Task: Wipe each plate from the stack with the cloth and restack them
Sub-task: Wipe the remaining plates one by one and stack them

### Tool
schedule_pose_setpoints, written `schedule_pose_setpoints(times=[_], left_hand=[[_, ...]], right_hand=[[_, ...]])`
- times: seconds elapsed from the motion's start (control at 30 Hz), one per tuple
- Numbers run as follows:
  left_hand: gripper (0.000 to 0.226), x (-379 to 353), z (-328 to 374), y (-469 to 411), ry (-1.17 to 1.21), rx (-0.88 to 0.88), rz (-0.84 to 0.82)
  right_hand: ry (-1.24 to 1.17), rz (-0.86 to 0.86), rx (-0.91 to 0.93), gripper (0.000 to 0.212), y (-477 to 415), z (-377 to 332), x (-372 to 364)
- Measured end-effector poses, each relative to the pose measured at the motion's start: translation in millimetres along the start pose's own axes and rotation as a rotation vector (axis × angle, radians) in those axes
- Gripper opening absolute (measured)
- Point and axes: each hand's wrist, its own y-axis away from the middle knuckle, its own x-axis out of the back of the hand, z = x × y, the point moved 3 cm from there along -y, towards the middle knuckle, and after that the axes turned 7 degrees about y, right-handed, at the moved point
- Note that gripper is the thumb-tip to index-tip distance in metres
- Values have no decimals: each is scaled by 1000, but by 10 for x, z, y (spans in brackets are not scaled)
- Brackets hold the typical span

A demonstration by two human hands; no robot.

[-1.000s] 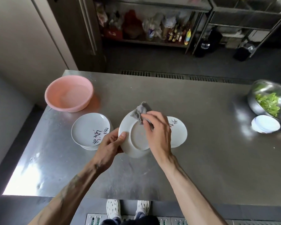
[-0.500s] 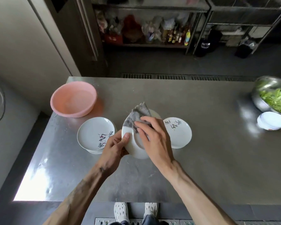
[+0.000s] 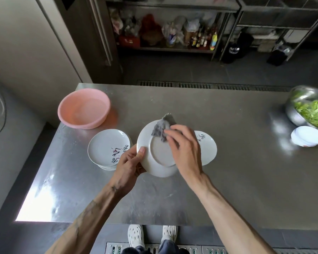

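White plate [image 3: 159,153] underside up, grey cloth [image 3: 160,130], unreadable brush script on stack [image 3: 106,146].

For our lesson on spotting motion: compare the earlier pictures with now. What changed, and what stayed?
The right hand swept the cloth leftward over the underside of the held plate, then back toward its upper rim. The left hand kept gripping that plate's edge; the stack and single plate stayed put.
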Motion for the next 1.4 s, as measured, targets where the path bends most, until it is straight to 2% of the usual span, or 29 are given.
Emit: schedule_pose_setpoints(times=[0.2,0.3,0.4,0.5,0.57,0.7,0.83,1.0,1.13,1.3,1.4], left_hand=[[36,58,34,48,30,-15,38],[36,81,2,67,58,-17,72],[37,68,-25,65,93,-9,103],[39,33,-38,52,102,-1,107],[38,11,-49,62,101,11,97],[37,-40,-44,45,120,6,100],[33,25,-28,2,160,-12,134],[40,5,-14,-1,105,-12,150],[33,4,-13,-39,114,-14,167],[31,-4,-33,-40,122,-16,175],[35,-17,-36,-31,157,-20,166]], right_hand=[[-178,-38,-322,20,-85,259,5],[-187,4,-440,21,122,269,3],[-84,48,-279,24,359,99,-40],[-19,-5,-48,26,494,-125,-148],[-34,-25,9,26,375,-143,-185],[-53,22,-46,18,160,-102,-164],[-98,-103,77,17,431,-261,-208],[-74,-69,-163,20,243,-100,-181],[-78,-155,-16,34,446,-319,-240],[-66,-70,-104,28,464,-235,-251],[-6,-53,-36,27,559,-289,-281]])
